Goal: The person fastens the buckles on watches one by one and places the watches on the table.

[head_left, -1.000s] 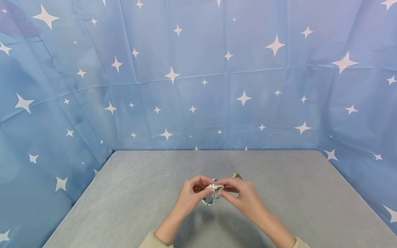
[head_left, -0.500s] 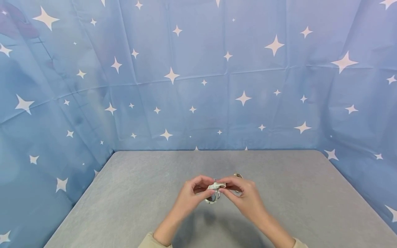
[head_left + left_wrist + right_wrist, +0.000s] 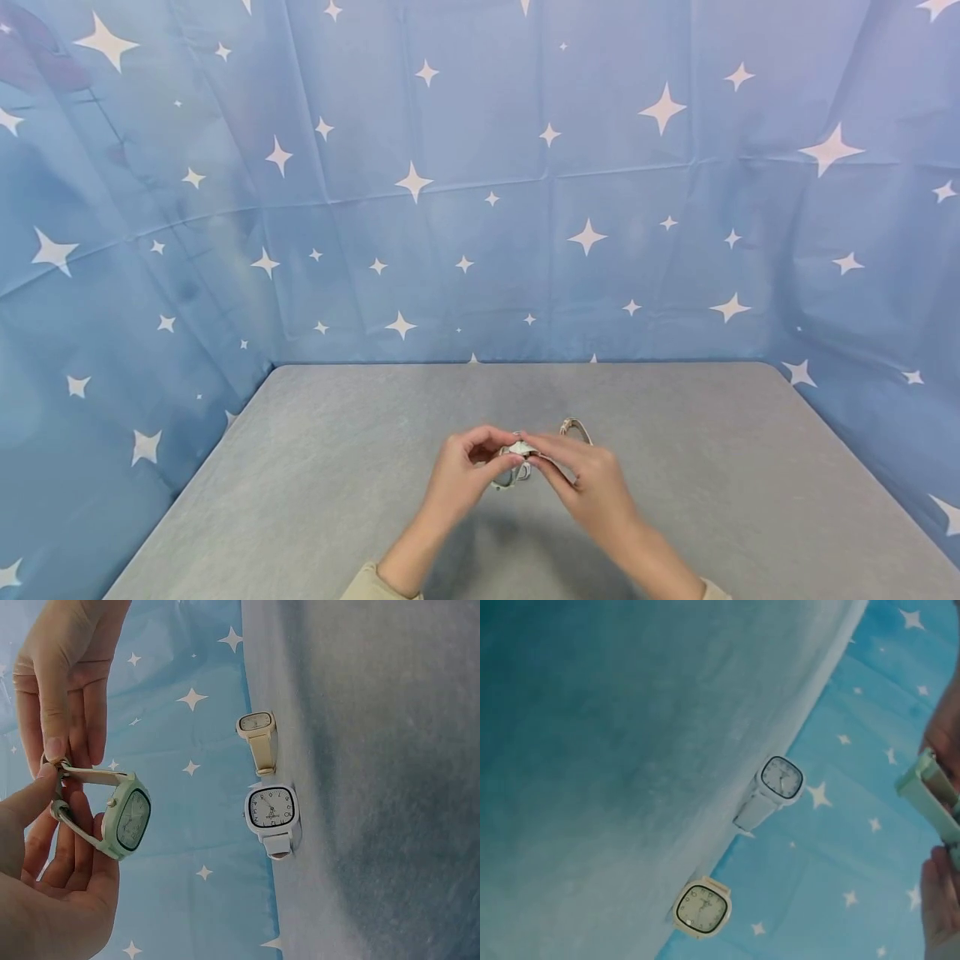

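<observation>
A pale green wristwatch (image 3: 131, 817) with a squarish case hangs from its strap between both hands, raised over the table. My left hand (image 3: 459, 475) pinches the strap beside the buckle, with the other fingers curved behind it in the left wrist view. My right hand (image 3: 596, 479) meets it from the other side, thumb and fingertips on the strap at the buckle (image 3: 60, 766). The strap forms a loop, and the fingers partly hide the buckle. In the right wrist view the green strap (image 3: 930, 795) shows at the right edge, with the dial out of sight.
A white wristwatch (image 3: 272, 808) stands on the grey table (image 3: 360, 433) beyond the hands. Beside it, further right, stands a beige wristwatch (image 3: 576, 428), partly behind the right hand in the head view. A blue star-patterned cloth (image 3: 480, 217) hangs behind the table.
The right hand's fingers have straightened and shifted slightly at the strap. The green watch has turned a little between the hands, and the left hand stays nearly in place.
</observation>
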Action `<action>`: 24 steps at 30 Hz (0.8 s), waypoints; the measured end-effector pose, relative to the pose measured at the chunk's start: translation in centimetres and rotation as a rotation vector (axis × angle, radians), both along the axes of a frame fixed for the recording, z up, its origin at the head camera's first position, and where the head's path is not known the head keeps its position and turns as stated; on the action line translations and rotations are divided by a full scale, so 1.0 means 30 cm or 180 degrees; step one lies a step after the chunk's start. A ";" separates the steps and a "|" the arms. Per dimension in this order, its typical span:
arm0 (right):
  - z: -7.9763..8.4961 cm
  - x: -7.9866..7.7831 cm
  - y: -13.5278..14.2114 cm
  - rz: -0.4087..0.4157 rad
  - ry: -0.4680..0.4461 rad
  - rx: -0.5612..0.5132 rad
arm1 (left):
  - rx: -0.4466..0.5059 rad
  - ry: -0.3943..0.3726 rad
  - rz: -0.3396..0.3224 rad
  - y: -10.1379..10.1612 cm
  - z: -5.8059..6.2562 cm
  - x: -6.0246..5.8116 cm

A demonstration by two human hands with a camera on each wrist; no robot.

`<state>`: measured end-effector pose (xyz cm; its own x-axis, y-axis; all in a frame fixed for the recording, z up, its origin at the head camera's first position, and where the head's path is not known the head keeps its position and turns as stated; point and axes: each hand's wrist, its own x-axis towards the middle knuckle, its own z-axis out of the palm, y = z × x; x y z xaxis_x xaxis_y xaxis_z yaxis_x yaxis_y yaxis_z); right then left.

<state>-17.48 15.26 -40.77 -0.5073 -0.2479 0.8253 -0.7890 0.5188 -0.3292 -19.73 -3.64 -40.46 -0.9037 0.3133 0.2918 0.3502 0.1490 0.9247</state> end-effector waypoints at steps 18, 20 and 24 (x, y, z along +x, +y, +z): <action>0.016 0.006 0.000 -0.0278 0.0094 -0.0018 | -0.1211 0.1553 0.0967 0.027 0.032 0.043; 0.015 0.007 0.001 -0.0291 0.0125 0.0035 | -0.1081 0.1254 0.0841 0.028 0.036 0.041; 0.008 0.006 0.000 -0.0298 0.0193 0.0127 | -0.0549 0.0421 0.0452 0.016 0.039 0.026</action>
<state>-17.31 15.26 -40.52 -0.4793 -0.2351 0.8456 -0.7543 0.6029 -0.2599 -18.95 -3.17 -39.29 -0.8997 0.2413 0.3637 0.4308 0.3567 0.8289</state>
